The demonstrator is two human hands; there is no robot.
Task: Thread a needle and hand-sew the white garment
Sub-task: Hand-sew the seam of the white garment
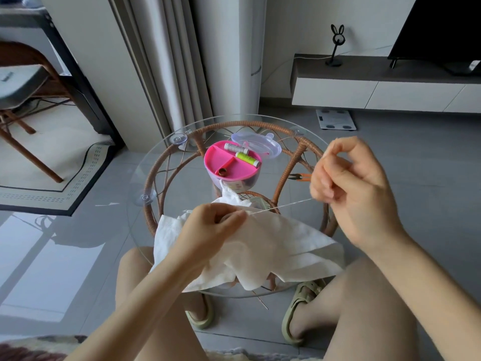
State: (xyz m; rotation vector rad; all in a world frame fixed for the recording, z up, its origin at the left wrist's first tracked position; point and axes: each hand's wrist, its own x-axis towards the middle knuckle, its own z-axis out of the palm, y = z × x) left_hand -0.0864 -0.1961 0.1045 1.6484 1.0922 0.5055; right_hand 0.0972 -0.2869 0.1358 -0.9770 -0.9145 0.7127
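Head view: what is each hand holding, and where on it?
The left hand pinches the white garment at the spot where the thread leaves it. The right hand pinches the taut thread's far end.

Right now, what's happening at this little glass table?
A person is hand-sewing. Their left hand pinches the crumpled white fabric garment on the round glass-topped wicker table, while the right hand holds a thin white thread taut away from it. A round pink plastic sewing box sits open behind.
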